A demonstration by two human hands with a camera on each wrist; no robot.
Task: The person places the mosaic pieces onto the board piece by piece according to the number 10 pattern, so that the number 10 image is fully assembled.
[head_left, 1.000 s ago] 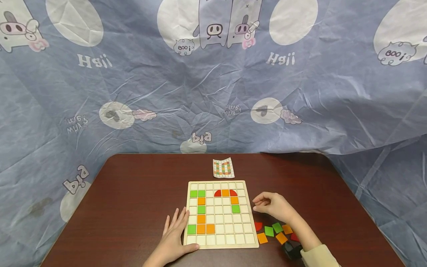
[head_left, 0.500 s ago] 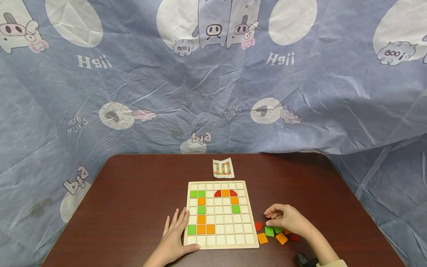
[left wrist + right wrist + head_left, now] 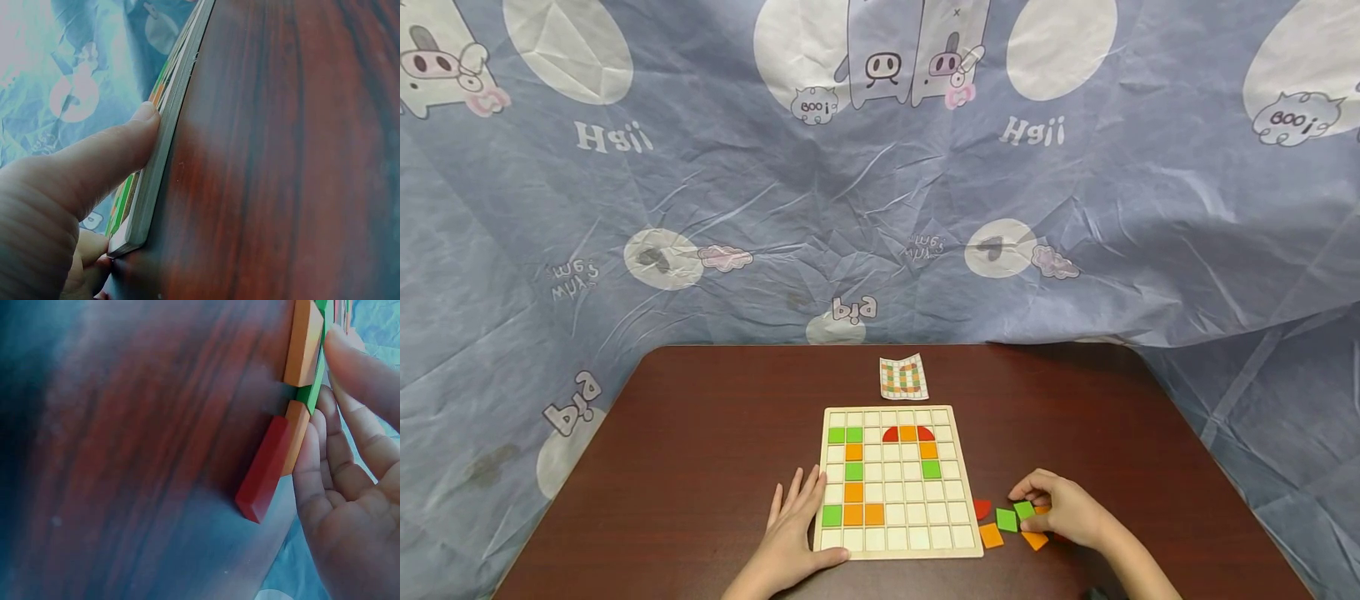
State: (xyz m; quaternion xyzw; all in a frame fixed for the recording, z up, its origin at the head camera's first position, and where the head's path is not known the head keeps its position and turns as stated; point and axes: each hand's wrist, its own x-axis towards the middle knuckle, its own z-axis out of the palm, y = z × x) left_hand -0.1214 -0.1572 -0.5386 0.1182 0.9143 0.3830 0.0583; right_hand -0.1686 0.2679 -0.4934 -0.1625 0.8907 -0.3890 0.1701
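A pale wooden grid board (image 3: 901,527) lies on the table with green, orange and red tiles in some cells. My left hand (image 3: 790,533) rests at its left side, the thumb over the near edge and the other fingers along the left rim. In the left wrist view the thumb (image 3: 119,150) presses on the board's edge (image 3: 159,169). My right hand (image 3: 1063,508) is at the loose tiles right of the board. Its thumb and forefinger are curled on either side of a green square tile (image 3: 1023,509), pinching it low at the table. The other fingers are curled.
Around the right hand lie another green tile (image 3: 1007,521), orange tiles (image 3: 992,536) and a red quarter-round tile (image 3: 982,508). The right wrist view shows a red piece (image 3: 265,472) next to orange ones. A small printed pattern card (image 3: 903,377) lies behind the board on the dark table (image 3: 737,417).
My right hand has moved from beside the board, right and toward me, down to the loose tiles, and its thumb and forefinger have closed about a green tile. The left hand stays put.
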